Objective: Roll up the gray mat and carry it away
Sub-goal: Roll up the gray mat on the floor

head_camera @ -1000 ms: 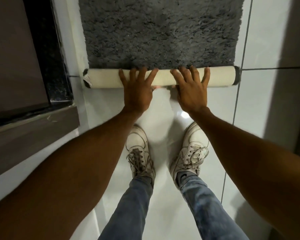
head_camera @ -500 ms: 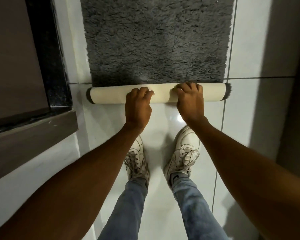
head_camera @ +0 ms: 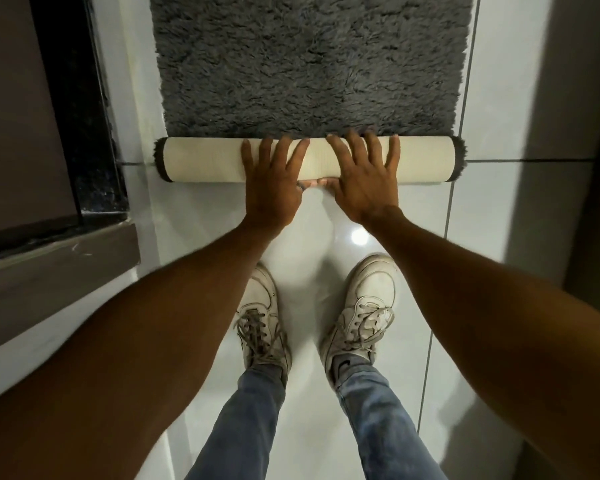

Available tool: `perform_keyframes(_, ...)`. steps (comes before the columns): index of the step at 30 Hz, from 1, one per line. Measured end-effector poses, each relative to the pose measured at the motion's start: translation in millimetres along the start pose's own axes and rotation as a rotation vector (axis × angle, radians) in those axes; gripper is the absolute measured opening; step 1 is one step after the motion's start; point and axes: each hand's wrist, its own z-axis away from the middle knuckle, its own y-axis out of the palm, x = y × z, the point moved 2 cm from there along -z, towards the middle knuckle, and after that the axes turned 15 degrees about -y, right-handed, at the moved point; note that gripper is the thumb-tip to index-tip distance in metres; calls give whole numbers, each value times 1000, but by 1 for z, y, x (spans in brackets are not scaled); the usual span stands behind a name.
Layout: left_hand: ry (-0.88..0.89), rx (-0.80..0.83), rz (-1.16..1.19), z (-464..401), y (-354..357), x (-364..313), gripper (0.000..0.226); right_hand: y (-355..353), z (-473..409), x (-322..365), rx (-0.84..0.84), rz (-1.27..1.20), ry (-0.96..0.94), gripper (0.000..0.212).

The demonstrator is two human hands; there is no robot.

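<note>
Gray mat [head_camera: 309, 60] lies on white tile floor [head_camera: 520, 109], pile up, running away from the person w/ far end out of frame. Near end already turned into a tight roll [head_camera: 205, 161], pale cream backing outward, dark pile tufts showing at both roll ends. Roll sits crosswise, approx. on a grout line, directly against the flat remainder. Left of mat: dark door frame [head_camera: 80, 133] and threshold.

Progress, est.: early to mid. A few turns done judging by roll thickness; most of the visible mat is flat and unrolled. Left to do: roll the rest, lift, carry off. Neither lift nor carry begun.

Grip: both hands on the roll, centre section, side by side, near each other but not overlapping. Left hand [head_camera: 274, 181] palm down, fingers spread over the top of roll, tips reaching the pile edge. Right hand [head_camera: 359, 178] same posture. Thumbs tucked under near side of roll, tips just visible between the hands. Hands flat and splayed, pressing not clasping; nothing enclosed. Roll ends stick out well beyond each hand, unsupported.

Shoes [head_camera: 262, 323] stand just behind the hands, apart from roll.
</note>
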Motion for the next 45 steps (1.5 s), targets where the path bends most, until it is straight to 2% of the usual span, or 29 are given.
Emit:
perform_keyframes(3,0,-17,-1,7,-5,-2,74,-1,9,5,-44,-41,17,65)
perform_keyframes(6,28,44,-19,24,-10,2,72,0,28,14,4,-86,6,61)
perform_keyframes(10,79,282,-91,50,-17,0,72,-2,48,19,235,-181,27,61)
perform_keyframes(13,80,482,-91,26,-28,-1,75,-20,29,9,412,-281,34,69)
perform_keyframes(15,49,584,-48,-2,-40,0,80,-37,14,-1,336,-326,29,71)
perform_keyframes(17,46,437,22,-19,-52,-2,71,-50,8,-5,75,-294,35,57)
perform_keyframes(19,48,144,120,-18,-60,-5,42,-52,14,1,-191,-193,16,28)
perform_keyframes(20,42,32,160,-12,-60,-7,28,-49,18,4,-258,-160,10,24)
perform_keyframes(21,39,-35,193,-5,-56,-8,23,-46,21,8,-271,-142,1,28)
perform_keyframes(23,70,-42,208,7,-44,-8,37,-36,27,11,-180,-139,-27,48)
perform_keyframes(26,110,113,115,17,-23,-3,82,-21,31,1,59,-68,-93,88)
perform_keyframes(29,127,143,65,2,-16,-4,106,-16,14,-7,100,-8,-100,107)
perform_keyframes(32,98,79,64,-24,-17,-10,101,-16,-11,-16,75,21,-66,104)
perform_keyframes(36,78,29,23,-35,-23,-12,85,-20,-19,-21,52,14,-56,91)
perform_keyframes(40,50,-22,54,-24,-30,-16,73,-28,-10,-12,-42,-40,-30,77)
perform_keyframes(42,42,10,59,-6,-30,-14,73,-28,6,-3,-15,-81,-24,74)
perform_keyframes(45,68,146,40,37,-26,-16,78,-21,47,13,121,-143,-23,74)
